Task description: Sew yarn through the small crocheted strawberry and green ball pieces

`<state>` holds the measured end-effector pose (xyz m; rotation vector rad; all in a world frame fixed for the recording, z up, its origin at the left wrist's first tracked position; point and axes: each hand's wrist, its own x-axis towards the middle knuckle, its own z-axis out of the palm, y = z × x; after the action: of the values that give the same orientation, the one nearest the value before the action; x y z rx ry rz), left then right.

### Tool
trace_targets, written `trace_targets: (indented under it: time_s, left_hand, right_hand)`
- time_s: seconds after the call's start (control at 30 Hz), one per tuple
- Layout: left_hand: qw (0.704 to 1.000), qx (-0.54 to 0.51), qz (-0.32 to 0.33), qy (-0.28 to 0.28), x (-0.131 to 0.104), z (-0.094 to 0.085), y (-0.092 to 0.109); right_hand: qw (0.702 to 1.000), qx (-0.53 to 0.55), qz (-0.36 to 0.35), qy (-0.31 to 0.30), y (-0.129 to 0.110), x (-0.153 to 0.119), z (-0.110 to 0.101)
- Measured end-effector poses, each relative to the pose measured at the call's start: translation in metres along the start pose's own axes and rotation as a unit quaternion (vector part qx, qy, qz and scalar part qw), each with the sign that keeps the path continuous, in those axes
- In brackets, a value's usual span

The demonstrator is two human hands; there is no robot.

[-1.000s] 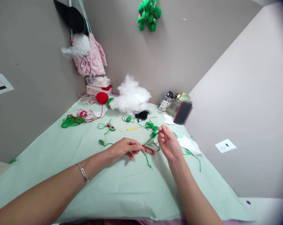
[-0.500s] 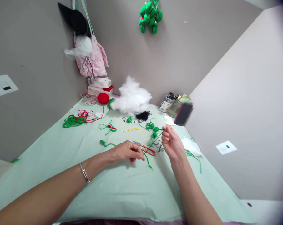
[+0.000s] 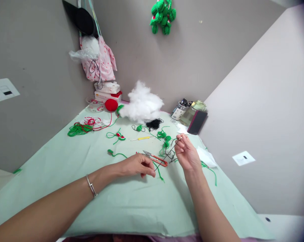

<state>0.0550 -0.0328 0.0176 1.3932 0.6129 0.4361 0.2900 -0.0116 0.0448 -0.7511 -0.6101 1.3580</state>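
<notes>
A dark strand of yarn (image 3: 166, 155) runs taut on a slant between my two hands. Its lower end is pinched in the fingers of my left hand (image 3: 141, 165), low over the table. My right hand (image 3: 186, 151) grips the upper end between thumb and fingertips, palm toward me. Beneath the strand lie orange-handled thread snips (image 3: 155, 158), blades pointing left. Just left of my right hand sit small green crocheted pieces (image 3: 166, 144) with loose black yarn (image 3: 170, 154) among them. A green yarn tail (image 3: 160, 174) lies beside my left fingertips.
Behind lie a yellow-handled crochet hook (image 3: 143, 138), a black yarn bundle (image 3: 154, 124) and white stuffing (image 3: 143, 104). Green yarn (image 3: 78, 129) and a red ball (image 3: 111, 105) are at left. A phone (image 3: 197, 122), jug (image 3: 199, 106) and tin (image 3: 179, 111) stand at back right.
My right hand has shifted slightly right, and the dark yarn now looks straighter between my hands. My left hand has barely moved; its fingers have turned a little.
</notes>
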Motion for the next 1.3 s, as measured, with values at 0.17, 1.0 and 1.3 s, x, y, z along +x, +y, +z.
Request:
trace_targets:
  time_s: [0.17,1.0,1.3]
  left_hand:
    - [0.998,0.052,0.000,-0.031,-0.001,-0.001,0.000]
    - [0.888,0.301,0.077,0.340,-0.020,-0.100,0.006]
    - [0.961,-0.118,0.087,0.235,-0.011,-0.037,0.023]
  right_hand:
    - [0.999,-0.001,0.016,-0.031,-0.002,-0.004,0.003]
    - [0.969,-0.242,-0.020,-0.037,0.021,-0.025,0.025]
    - [0.939,-0.331,-0.038,-0.091,0.029,-0.036,0.024]
